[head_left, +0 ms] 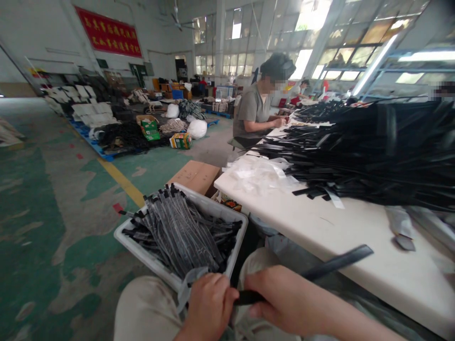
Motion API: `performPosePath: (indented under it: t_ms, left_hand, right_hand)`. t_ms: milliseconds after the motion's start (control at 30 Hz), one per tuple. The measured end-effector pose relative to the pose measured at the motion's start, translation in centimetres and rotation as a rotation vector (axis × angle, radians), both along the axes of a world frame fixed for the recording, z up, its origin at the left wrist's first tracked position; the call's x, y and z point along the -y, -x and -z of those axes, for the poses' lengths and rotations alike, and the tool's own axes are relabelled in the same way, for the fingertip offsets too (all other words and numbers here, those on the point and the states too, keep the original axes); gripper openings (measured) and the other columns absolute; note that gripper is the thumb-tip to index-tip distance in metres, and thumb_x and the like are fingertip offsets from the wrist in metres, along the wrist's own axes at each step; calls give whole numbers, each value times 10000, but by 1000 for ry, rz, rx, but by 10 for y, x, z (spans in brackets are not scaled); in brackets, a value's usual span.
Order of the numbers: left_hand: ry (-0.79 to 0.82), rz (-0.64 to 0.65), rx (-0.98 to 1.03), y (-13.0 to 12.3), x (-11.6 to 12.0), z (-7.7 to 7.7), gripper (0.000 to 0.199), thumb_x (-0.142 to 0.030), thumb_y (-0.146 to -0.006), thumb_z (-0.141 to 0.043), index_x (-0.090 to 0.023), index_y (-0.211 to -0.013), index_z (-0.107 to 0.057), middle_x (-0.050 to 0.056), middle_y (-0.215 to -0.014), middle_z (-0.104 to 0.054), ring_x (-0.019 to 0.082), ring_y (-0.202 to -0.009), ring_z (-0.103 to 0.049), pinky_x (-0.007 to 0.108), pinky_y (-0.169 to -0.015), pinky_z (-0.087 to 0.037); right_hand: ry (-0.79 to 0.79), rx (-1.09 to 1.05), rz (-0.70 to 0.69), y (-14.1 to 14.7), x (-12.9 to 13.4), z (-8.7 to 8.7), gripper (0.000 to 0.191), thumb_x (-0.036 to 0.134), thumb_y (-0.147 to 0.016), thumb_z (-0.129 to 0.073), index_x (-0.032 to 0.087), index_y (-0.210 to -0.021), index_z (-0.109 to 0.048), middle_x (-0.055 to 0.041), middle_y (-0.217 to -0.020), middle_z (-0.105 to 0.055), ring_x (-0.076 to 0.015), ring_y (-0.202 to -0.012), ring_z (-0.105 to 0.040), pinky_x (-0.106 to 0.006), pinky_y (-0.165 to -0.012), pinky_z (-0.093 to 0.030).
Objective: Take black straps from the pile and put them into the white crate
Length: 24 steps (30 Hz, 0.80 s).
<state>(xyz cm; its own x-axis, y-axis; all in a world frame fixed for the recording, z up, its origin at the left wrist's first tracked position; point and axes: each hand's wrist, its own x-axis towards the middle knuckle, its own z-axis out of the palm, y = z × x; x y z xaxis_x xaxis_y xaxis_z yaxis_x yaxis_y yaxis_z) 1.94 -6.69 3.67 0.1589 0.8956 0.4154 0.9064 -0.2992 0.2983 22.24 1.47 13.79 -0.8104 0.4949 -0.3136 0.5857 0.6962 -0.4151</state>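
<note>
Where both hands meet over the person's lap, a black strip runs between them, its free end projecting past the right hand toward the edge of the bench. The left hand is closed around the strip's other end, with a translucent plastic sleeve showing beside the fingers; the right hand is closed around the strip farther along. Just beyond the left hand, a white bin contains many strips in clear sleeves, black ends exposed. Behind the bin stands a cardboard box. The bench, to the right, bears loose clear sleeves near its corner and a large heap of black strips. A seated person works at the bench's far side.
</note>
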Motion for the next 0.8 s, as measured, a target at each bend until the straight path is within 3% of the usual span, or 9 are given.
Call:
performPosePath:
  t_ms: [133,300,500,667,800]
  left_hand:
    - [45,-102,15,15,0,0,442,-240,-1006,-319,-225,-625,-543,25,-561,-633,200,-535,-639,319,-536,-397]
    - [76,4,58,-10,-6,-2,396,-244,-992,-365,-234,-650,-565,-1,-590,-655,178,-564,-648,306,-548,-396]
    - [96,-91,115,-1,-12,-3,480,-269,-1023,-303,-210,-633,-575,58,-583,-644,222,-570,-643,340,-566,-392]
    - [136,54,213,-36,-11,-5,491,-300,-1016,-285,-227,-651,-605,32,-594,-664,191,-576,-643,323,-566,-396]
    - [184,-9,316,-28,-14,-6,541,-356,-1027,-263,-219,-615,-585,45,-566,-635,194,-558,-621,316,-565,-367]
  right_hand:
    - [-56,37,94,-13,-5,-5,198,242,-927,-530,189,-781,-653,-64,-753,-744,-241,-725,-716,-295,-545,-251]
    - [-17,-15,32,-5,2,-2,130,244,-892,-566,194,-816,-659,-67,-784,-748,-250,-737,-716,-300,-537,-264]
    - [29,6,129,-29,-4,-15,163,239,-921,-532,209,-799,-636,-37,-757,-719,-215,-716,-683,-296,-566,-302]
    - [152,-113,147,-14,9,2,112,179,-863,-566,189,-809,-663,-49,-811,-737,-197,-733,-674,-274,-596,-365]
    - [284,-96,217,-34,5,4,101,182,-850,-572,197,-761,-617,-7,-694,-678,-154,-603,-599,-247,-539,-357]
